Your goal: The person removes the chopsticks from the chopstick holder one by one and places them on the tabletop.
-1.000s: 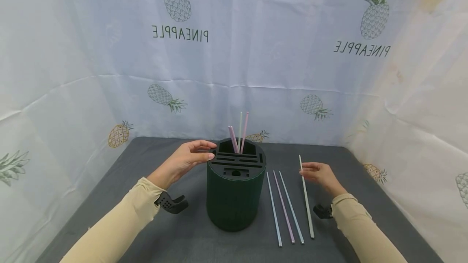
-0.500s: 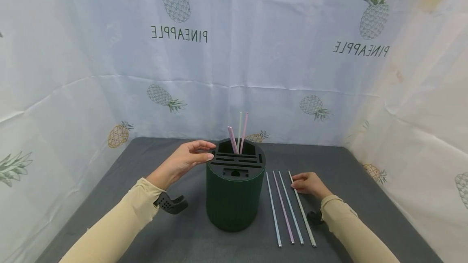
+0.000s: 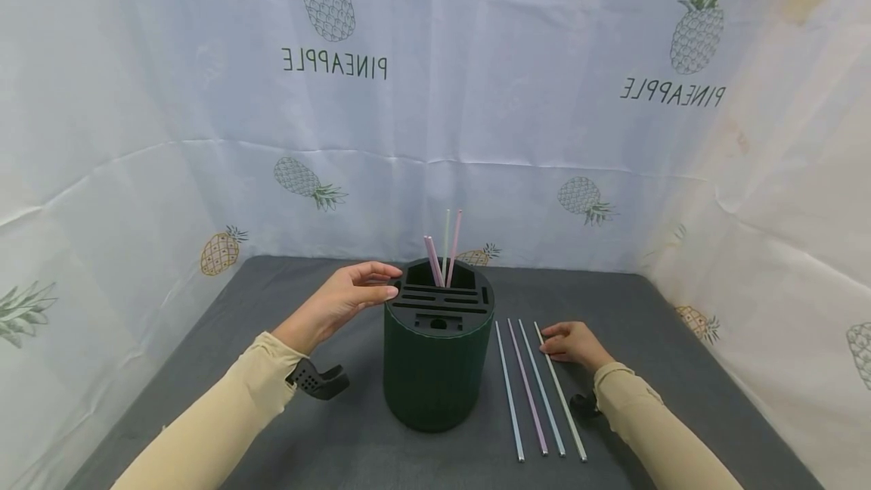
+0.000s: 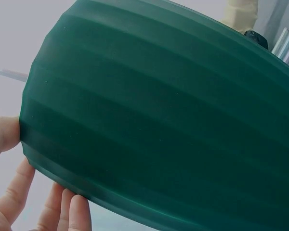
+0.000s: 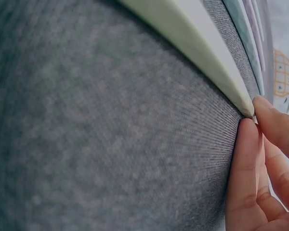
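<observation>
My left hand (image 3: 343,299) rests on the left rim of a dark green cylindrical knife block (image 3: 435,376) with a black slotted top. In the left wrist view, its thumb and fingertips touch the block's edge (image 4: 135,115). Right of the block, my right hand (image 3: 574,344) pinches the far end of a pale green chopstick (image 3: 563,399) lying on the table. The right wrist view shows thumb and forefinger at that chopstick's tip (image 5: 221,72). Beside it lie two bluish chopsticks (image 3: 542,392) and a pink one (image 3: 527,392), roughly parallel.
Several pink and pale green chopsticks (image 3: 454,248) stand in the block's rear compartment. The dark grey tabletop (image 3: 327,429) is enclosed by a pineapple-printed curtain (image 3: 435,97) at the back and sides.
My right hand has moved left and toward me, lowering the pale green chopstick beside the others. Most recently its far end shifted slightly left. My left hand has stayed put.
</observation>
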Demonstrator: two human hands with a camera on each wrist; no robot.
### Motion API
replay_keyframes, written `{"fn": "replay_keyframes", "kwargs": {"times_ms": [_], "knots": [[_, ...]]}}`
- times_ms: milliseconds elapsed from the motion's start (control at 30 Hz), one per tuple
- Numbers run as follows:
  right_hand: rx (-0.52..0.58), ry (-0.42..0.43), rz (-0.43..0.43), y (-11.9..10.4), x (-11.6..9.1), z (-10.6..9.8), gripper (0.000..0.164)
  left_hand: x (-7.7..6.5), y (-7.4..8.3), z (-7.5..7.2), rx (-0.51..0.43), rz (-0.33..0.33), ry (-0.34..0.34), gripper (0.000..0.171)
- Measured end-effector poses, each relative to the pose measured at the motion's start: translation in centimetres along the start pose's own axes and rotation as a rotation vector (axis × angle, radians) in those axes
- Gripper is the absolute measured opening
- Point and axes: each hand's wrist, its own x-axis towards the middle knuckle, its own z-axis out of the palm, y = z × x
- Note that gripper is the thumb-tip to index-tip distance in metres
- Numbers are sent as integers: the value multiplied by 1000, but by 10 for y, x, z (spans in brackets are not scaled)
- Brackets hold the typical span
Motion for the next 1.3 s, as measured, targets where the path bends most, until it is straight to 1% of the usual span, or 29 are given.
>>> {"fn": "replay_keyframes", "kwargs": {"times_ms": [133, 233, 300, 367, 467, 567, 667, 767, 800, 900, 1000, 1133, 1300], "knots": [[8, -10, -2, 2, -1, -1, 44, 0, 0, 0, 8, 2, -4, 50], [36, -12, -8, 0, 0, -5, 46, 0, -1, 1, 16, 9, -10, 50], [57, -10, -34, -5, -1, -8, 48, 0, -1, 0, 16, 10, -11, 50], [85, -5, -74, -15, -2, -13, 52, 0, -2, 0, 17, 11, -11, 50], [149, -9, -167, -42, -6, -20, 57, 0, -2, 0, 17, 9, -8, 50], [238, -13, -277, -77, -11, -22, 57, 0, -2, 0, 15, 6, -6, 49], [351, -24, -397, -115, -18, -16, 50, 0, -2, -1, 19, 6, -7, 50], [449, -71, -514, -150, -24, -6, 42, -1, -1, -1, 10, -1, -5, 50], [469, -86, -540, -160, -25, -1, 40, -1, -1, -2, 12, 1, -7, 50], [457, -127, -588, -185, -24, 12, 40, -1, -1, -2, 8, 2, -9, 51], [375, -140, -588, -202, -20, 25, 44, -1, -2, -2, 16, 8, -9, 51], [270, -164, -569, -213, -13, 36, 45, 0, -2, -1, 5, 2, 3, 49], [167, -181, -560, -217, -7, 44, 42, 0, -2, 0, -4, -1, 8, 49]]}}
